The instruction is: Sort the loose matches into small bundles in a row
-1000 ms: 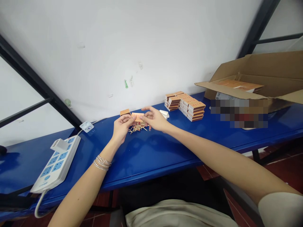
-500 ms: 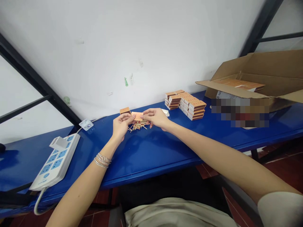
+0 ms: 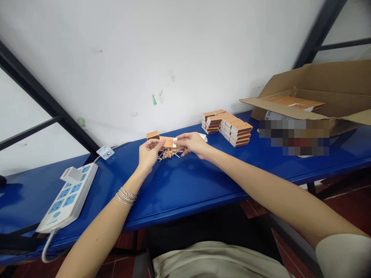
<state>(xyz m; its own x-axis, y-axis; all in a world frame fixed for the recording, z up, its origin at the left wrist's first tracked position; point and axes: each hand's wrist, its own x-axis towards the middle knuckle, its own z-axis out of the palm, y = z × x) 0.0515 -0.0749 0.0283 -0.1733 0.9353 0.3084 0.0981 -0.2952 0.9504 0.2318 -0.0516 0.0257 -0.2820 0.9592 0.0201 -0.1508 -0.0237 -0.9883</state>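
Between my hands is an orange matchbox [image 3: 167, 141], held just above a heap of loose matches [image 3: 168, 153] on the blue table. My left hand [image 3: 149, 153] is closed on the box's left end, thumb on top. The fingers of my right hand [image 3: 191, 144] pinch the right end, where a white part of the inner tray sticks out of the orange sleeve. Another matchbox [image 3: 152, 134] lies behind my left hand, near the wall. A white item [image 3: 204, 137] is partly hidden behind my right hand.
Stacked matchboxes [image 3: 228, 125] stand right of my hands by the wall. An open cardboard box [image 3: 313, 92] with orange packs sits farther right, beside a blurred patch. On the left are a white power strip [image 3: 69, 197] with a plug and a small white card-like item [image 3: 106, 153].
White tray now shows at the matchbox's right end, where the orange sleeve reached my right fingers before. Both hands stay in nearly the same place.
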